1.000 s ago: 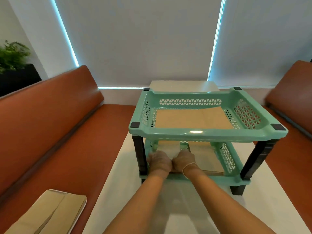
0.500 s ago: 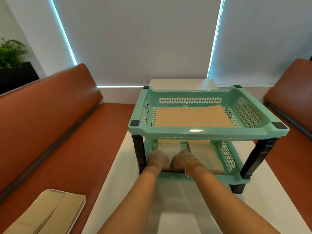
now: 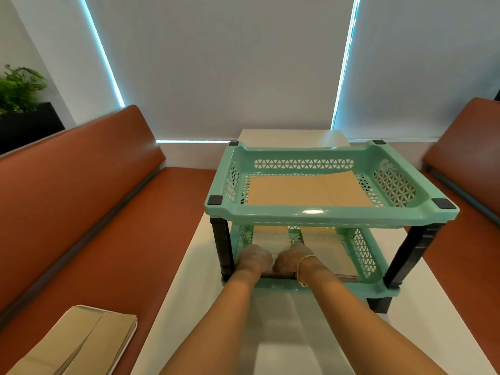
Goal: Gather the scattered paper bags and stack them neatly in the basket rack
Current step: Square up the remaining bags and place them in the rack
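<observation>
— Brown paper bags (image 3: pixel 270 240) lie where?
— Lower tier of the green basket rack (image 3: pixel 332 215); left hand (image 3: pixel 254 258) and right hand (image 3: pixel 289 259) rest there, finger state hidden.

Both hands (image 3: pixel 273 259) deeper in rack (image 3: pixel 324 215)

We see a white tabletop (image 3: pixel 311 347) between two brown padded benches (image 3: pixel 89 212) (image 3: pixel 470 158). Behind them grey roller blinds (image 3: pixel 221 63) cover the windows, with bright strips of light at their edges. A green plant (image 3: pixel 19 87) stands in a black planter (image 3: pixel 27 125) at far left.
</observation>
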The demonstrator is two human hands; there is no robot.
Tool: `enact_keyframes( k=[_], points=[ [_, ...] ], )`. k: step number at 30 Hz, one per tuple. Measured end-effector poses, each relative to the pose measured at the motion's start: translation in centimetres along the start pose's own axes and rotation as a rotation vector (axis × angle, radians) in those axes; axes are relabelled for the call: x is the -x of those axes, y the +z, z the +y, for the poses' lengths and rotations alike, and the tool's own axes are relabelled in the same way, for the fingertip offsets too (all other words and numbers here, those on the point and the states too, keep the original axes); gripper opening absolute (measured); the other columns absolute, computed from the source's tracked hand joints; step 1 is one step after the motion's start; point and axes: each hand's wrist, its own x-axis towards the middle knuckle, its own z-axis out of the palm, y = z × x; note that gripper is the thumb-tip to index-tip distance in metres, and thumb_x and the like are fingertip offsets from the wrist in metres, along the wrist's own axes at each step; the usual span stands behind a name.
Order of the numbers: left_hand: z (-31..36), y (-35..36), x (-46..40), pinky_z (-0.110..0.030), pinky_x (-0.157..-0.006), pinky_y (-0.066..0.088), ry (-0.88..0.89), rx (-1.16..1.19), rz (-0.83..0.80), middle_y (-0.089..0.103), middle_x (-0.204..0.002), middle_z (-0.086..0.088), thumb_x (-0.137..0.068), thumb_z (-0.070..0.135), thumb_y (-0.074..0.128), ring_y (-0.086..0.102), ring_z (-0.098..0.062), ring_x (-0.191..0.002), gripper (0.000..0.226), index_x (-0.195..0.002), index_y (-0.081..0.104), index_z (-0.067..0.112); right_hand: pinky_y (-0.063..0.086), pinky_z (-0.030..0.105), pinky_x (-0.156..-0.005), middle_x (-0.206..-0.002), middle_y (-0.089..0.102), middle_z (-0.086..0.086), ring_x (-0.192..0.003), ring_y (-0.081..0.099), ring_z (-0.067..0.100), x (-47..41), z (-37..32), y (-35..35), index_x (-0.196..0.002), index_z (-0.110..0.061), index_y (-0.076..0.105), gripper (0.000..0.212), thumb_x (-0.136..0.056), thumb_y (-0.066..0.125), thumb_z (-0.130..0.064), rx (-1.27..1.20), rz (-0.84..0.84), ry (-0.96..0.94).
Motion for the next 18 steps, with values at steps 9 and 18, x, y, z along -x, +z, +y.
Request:
enact_keyframes(
  k=[9,18],
  points=[
    [0.2,0.1,-0.3,-0.029,-0.095,0.042,-0.066,0.089,0.011,0.054,-0.131,-0.017,-0.097,0.010,0.038,0.052,-0.028,-0.121,0.033,-0.121,0.055,-0.004,0.040,0.037,-0.099,-0.133,0.052,0.016,-0.124,0.048,0.032,0.2,0.2,-0.3,-0.128,-0.004,0.053,0.035,-0.097,0.041,-0.016,-0.290,0.035,0.066],
    [-0.2,0.1,-0.5,-0.030,-0.099,0.040,-0.082,0.115,0.007,0.052,-0.133,-0.017,-0.098,0.010,0.034,0.050,-0.028,-0.122,0.035,-0.123,0.054,-0.003,0.042,0.028,-0.094,-0.127,0.057,0.013,-0.118,0.053,0.026,0.7,-0.3,-0.2,-0.119,-0.001,0.057,0.031,-0.096,0.042,-0.015,-0.579,0.148,0.250]
  ],
)
